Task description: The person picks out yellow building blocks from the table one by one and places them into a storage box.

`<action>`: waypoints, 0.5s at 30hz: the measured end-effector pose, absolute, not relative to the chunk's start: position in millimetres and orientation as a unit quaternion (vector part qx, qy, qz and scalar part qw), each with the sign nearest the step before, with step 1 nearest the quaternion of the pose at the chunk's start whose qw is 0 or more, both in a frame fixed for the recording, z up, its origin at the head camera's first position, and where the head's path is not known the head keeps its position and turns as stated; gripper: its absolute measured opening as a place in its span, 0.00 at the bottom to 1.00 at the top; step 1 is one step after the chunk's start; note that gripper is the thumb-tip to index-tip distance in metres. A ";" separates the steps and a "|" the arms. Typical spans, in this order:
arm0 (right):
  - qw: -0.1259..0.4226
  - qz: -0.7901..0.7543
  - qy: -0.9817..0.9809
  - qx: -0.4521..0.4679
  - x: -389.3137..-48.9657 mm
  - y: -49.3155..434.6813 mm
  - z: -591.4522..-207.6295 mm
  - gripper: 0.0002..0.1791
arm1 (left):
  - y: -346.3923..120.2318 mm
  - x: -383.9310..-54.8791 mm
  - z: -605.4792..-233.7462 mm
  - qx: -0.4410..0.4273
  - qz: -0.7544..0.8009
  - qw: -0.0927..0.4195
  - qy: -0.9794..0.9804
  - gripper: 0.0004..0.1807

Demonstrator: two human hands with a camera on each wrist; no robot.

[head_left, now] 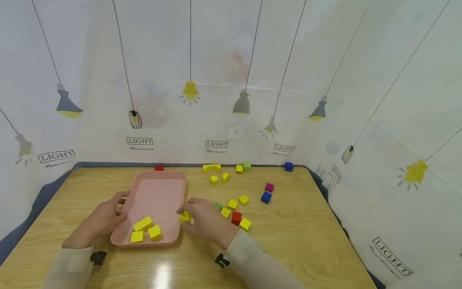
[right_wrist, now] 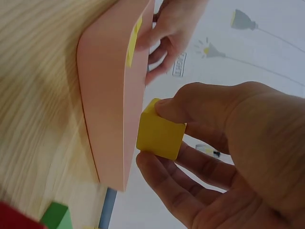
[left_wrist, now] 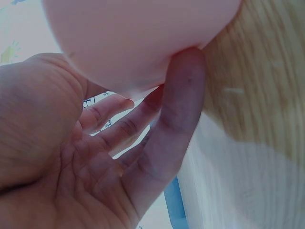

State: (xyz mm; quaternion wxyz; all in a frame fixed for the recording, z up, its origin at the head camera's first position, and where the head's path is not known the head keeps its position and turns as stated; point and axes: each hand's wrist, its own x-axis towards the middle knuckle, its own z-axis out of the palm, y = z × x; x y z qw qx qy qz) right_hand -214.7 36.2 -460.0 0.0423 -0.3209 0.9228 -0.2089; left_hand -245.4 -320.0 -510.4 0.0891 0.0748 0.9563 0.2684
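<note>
My right hand (head_left: 207,220) pinches a yellow cube (right_wrist: 161,131) between thumb and fingers, just beside the right wall of a pink tray (head_left: 159,192). The cube is off the table, near the height of the rim. On the tray's left side my left hand (head_left: 102,220) grips the edge, thumb at the rim and fingers against the outer wall (left_wrist: 138,43). Inside the tray, at its near end, lie a long yellow block (head_left: 143,224) and two shorter yellow blocks, one a yellow block (head_left: 137,237) at the left and one a yellow block (head_left: 155,233) at the right.
Right of my right hand lie several yellow blocks (head_left: 232,204), a red cube (head_left: 236,218) and a green block (head_left: 217,206). Farther right are a blue cube (head_left: 266,197) and a magenta cube (head_left: 269,187). A yellow arch (head_left: 211,168) and another blue cube (head_left: 288,166) lie along the back edge.
</note>
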 end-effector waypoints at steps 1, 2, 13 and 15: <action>0.048 -0.207 0.922 -0.323 -213.6 31.9 -459.2 0.19 | -319.8 -245.4 -510.1 0.074 0.269 0.090 0.956 0.45; 0.053 -0.205 0.922 -0.324 -212.5 27.7 -458.5 0.19 | -319.6 -245.4 -510.0 0.074 0.269 0.091 0.956 0.45; 0.102 -0.170 0.919 -0.341 -210.4 -3.6 -465.4 0.22 | -318.4 -244.9 -508.5 0.061 0.271 0.103 0.955 0.46; 0.099 -0.159 0.916 -0.355 -210.2 -5.2 -467.8 0.21 | -318.6 -244.9 -508.6 0.060 0.271 0.102 0.955 0.46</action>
